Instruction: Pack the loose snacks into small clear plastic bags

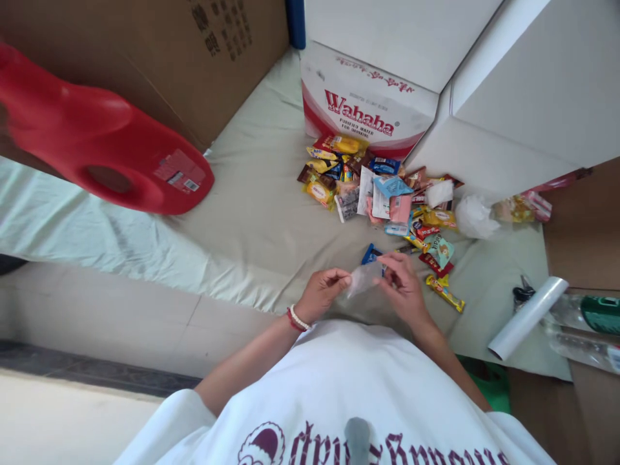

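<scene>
Probably light, limp and slippery, the small clear plastic bag (364,280) should handle best by its edges; it is above the near edge of the pale green cloth (252,226), left hand (323,292) pinching one end, right hand (403,287) lightly grasping the other; one red jug (140,145), one film roll (527,318), two bottles (586,345); the wrapped snacks (392,186) overlap, uncountable.

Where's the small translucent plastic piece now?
In the head view, the small translucent plastic piece is below and right of centre, between left hand and right hand.
</scene>
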The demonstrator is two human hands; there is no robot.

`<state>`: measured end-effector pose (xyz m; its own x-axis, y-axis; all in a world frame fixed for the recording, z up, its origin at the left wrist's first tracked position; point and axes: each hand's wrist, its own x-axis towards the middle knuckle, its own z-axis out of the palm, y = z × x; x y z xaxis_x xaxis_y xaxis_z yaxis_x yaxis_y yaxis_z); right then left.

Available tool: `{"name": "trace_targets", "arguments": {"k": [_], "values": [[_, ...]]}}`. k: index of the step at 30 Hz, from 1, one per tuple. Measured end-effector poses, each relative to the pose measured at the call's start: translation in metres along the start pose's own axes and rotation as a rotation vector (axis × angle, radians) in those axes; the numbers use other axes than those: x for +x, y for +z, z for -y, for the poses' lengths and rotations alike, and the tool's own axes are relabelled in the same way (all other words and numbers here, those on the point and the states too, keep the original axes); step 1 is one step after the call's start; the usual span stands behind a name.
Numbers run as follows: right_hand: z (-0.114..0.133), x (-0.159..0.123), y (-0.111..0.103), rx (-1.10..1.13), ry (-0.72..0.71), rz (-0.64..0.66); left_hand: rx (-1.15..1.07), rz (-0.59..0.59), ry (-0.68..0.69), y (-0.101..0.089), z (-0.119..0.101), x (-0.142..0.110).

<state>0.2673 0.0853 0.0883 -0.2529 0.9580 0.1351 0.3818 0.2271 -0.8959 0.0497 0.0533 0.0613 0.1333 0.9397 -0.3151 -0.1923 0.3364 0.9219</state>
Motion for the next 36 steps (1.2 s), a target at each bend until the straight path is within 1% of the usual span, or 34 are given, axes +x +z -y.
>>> {"name": "trace_targets", "arguments": {"k": [1, 2, 3, 6, 9, 11, 13, 14, 16, 18, 19, 21, 23, 25, 26, 28, 29, 30, 31, 32, 33, 34, 35, 36], "values": [[0.005, 0.003, 0.003, 0.024, -0.052, 0.092, -0.001, 0.022, 0.005, 0.003, -0.002, 0.000], [0.008, 0.006, 0.006, 0.037, -0.091, 0.148, -0.012, 0.028, 0.012, 0.005, -0.003, 0.000], [0.010, 0.009, 0.008, 0.037, -0.114, 0.166, -0.032, 0.014, 0.020, 0.007, -0.004, 0.001], [0.011, 0.013, 0.006, 0.005, -0.098, 0.100, -0.121, -0.099, 0.038, 0.007, -0.002, 0.003], [0.010, 0.006, -0.005, -0.002, -0.051, 0.054, -0.180, -0.186, 0.040, 0.002, 0.003, 0.006], [0.010, -0.001, -0.012, 0.053, -0.021, 0.040, -0.183, -0.224, 0.059, 0.001, 0.002, 0.007], [0.011, -0.009, -0.015, 0.172, 0.045, 0.044, -0.182, -0.237, 0.107, 0.003, -0.002, 0.007], [0.011, -0.013, -0.014, 0.252, 0.097, 0.039, -0.194, -0.215, 0.125, 0.004, -0.006, 0.008], [0.012, -0.016, -0.012, 0.413, 0.214, -0.011, -0.266, -0.119, 0.122, 0.007, -0.013, 0.008], [0.011, -0.015, -0.010, 0.508, 0.310, -0.118, -0.375, -0.020, 0.074, 0.006, -0.017, 0.010], [0.011, -0.014, -0.011, 0.525, 0.331, -0.180, -0.420, 0.020, 0.053, 0.003, -0.018, 0.010], [0.010, -0.009, -0.017, 0.530, 0.308, -0.289, -0.465, 0.115, 0.034, -0.008, -0.016, 0.012], [0.010, -0.005, -0.024, 0.547, 0.238, -0.341, -0.449, 0.263, 0.015, -0.022, -0.013, 0.015], [0.013, -0.004, -0.029, 0.575, 0.195, -0.307, -0.357, 0.415, -0.019, -0.030, -0.013, 0.018], [0.015, -0.004, -0.030, 0.585, 0.195, -0.265, -0.274, 0.473, -0.024, -0.030, -0.015, 0.020], [0.019, -0.004, -0.027, 0.580, 0.214, -0.176, -0.051, 0.542, 0.022, -0.021, -0.021, 0.023], [0.021, -0.003, -0.025, 0.563, 0.219, -0.142, 0.053, 0.546, 0.073, -0.012, -0.025, 0.025], [0.023, -0.003, -0.022, 0.536, 0.217, -0.123, 0.122, 0.526, 0.135, -0.002, -0.028, 0.026], [0.024, -0.003, -0.020, 0.496, 0.213, -0.127, 0.140, 0.481, 0.196, 0.008, -0.031, 0.026], [0.024, -0.002, -0.018, 0.441, 0.207, -0.157, 0.104, 0.426, 0.242, 0.016, -0.033, 0.027], [0.024, -0.001, -0.018, 0.369, 0.200, -0.209, 0.018, 0.370, 0.262, 0.023, -0.034, 0.026], [0.023, -0.001, -0.019, 0.284, 0.192, -0.273, -0.099, 0.335, 0.247, 0.027, -0.034, 0.026], [0.021, 0.000, -0.021, 0.193, 0.182, -0.336, -0.223, 0.334, 0.194, 0.028, -0.034, 0.025], [0.019, 0.001, -0.023, 0.106, 0.171, -0.385, -0.337, 0.364, 0.108, 0.028, -0.034, 0.024]]}}
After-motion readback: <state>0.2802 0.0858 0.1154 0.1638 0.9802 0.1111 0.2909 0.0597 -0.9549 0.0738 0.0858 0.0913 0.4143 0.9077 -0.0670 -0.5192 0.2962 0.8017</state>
